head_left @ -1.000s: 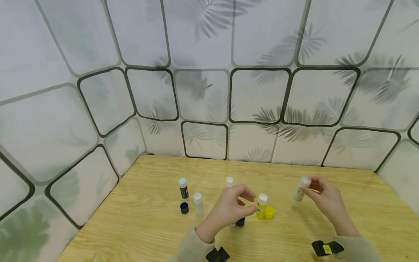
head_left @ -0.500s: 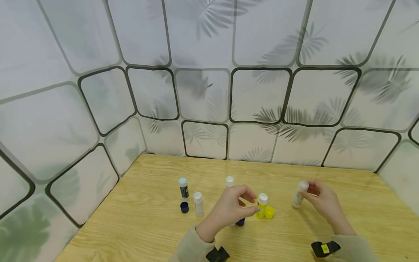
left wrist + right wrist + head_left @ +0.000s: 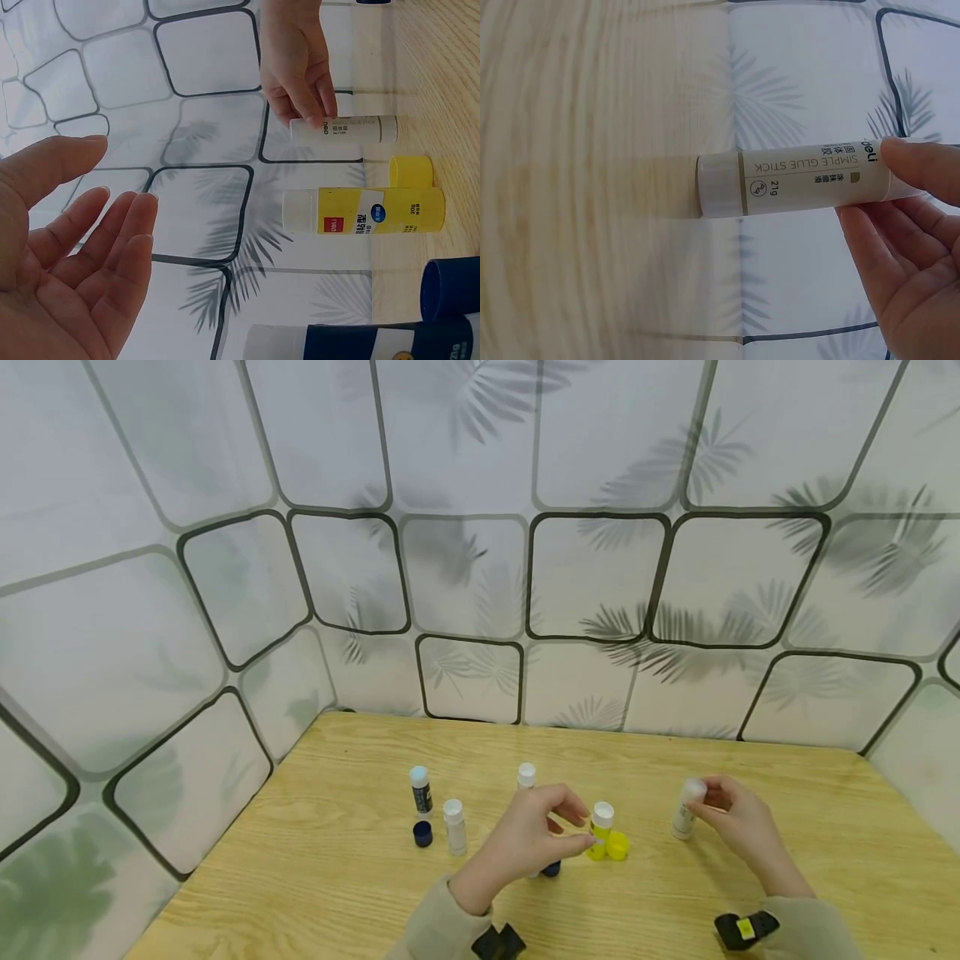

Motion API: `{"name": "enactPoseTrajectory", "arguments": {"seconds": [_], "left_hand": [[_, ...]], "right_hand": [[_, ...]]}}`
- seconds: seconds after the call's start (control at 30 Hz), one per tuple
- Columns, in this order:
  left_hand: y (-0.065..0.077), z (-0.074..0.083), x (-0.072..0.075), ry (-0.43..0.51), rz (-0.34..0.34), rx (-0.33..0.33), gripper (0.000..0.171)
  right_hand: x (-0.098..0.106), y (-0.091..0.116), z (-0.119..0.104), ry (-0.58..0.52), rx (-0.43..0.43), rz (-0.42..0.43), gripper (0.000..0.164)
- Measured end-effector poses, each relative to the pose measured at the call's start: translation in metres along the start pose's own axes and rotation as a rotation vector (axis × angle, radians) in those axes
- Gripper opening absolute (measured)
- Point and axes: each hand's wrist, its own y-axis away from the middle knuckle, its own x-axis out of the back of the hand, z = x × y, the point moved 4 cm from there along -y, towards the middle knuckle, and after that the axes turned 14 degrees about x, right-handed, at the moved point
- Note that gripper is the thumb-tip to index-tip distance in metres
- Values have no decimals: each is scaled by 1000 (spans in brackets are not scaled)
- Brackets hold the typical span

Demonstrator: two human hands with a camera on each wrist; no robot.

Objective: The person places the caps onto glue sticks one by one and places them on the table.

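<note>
My right hand (image 3: 742, 831) pinches a white glue stick (image 3: 682, 817) near its top, between thumb and fingers. The glue stick (image 3: 795, 176) is upright, its base at or very near the tabletop. My left hand (image 3: 525, 835) hovers with fingers loosely bent and, in the left wrist view, nothing between them. Just beyond its fingertips stands an uncapped yellow glue stick (image 3: 375, 211), with its yellow cap (image 3: 617, 846) beside it. A navy glue stick (image 3: 360, 343) and a navy cap (image 3: 450, 289) stand close to the left hand, mostly hidden by it in the head view.
Left on the wooden table (image 3: 315, 877) stand a dark glue stick (image 3: 422, 795), a navy cap (image 3: 422, 834) and a white glue stick (image 3: 455, 831). Another white-topped stick (image 3: 527, 775) is partly behind the left hand. A patterned curtain (image 3: 465, 577) borders the table's back and sides.
My right hand has lowered the white glue stick slightly toward the table and straightened it from a tilt. The left hand has stayed in place.
</note>
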Motion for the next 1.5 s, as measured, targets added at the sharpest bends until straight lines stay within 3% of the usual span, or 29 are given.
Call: {"name": "enactPoseTrajectory", "arguments": {"seconds": [0.73,1.5], "left_hand": [[0,2,-1,-17,-12,3,17],[1,2,-4,-52,-5,-12,17]], "right_hand": [[1,2,4,-12,-18,-40,51],[12,1,-6,15,15,-4,49]]}}
